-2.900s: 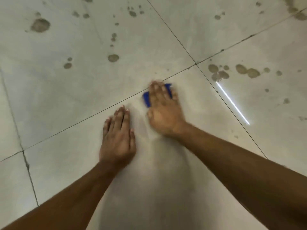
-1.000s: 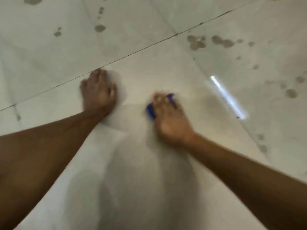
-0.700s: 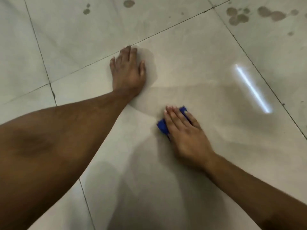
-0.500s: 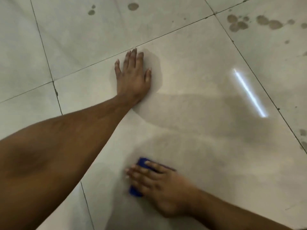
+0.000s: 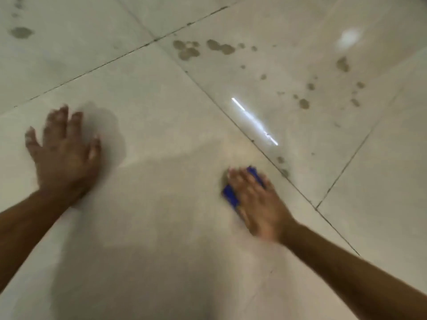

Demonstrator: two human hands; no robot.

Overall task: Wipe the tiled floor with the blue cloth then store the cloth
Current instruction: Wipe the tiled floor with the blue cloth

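Note:
My right hand (image 5: 256,202) lies flat on a folded blue cloth (image 5: 230,195) and presses it onto the pale tiled floor (image 5: 161,135), close to a diagonal grout line. Only the cloth's left edge and a far corner show past my fingers. My left hand (image 5: 62,155) rests palm down on the same tile to the left, fingers spread, holding nothing. Both hands are motion-blurred.
Several dark stains (image 5: 187,50) dot the tile beyond the grout line (image 5: 231,116), with more spots (image 5: 305,103) to the right and one smudge (image 5: 22,32) at the far left. A bright light reflection (image 5: 254,122) streaks the glossy tile.
My right hand has slid the cloth from near my body away and to the right, up to the grout line. The view has shifted, so my left hand now sits at the left.

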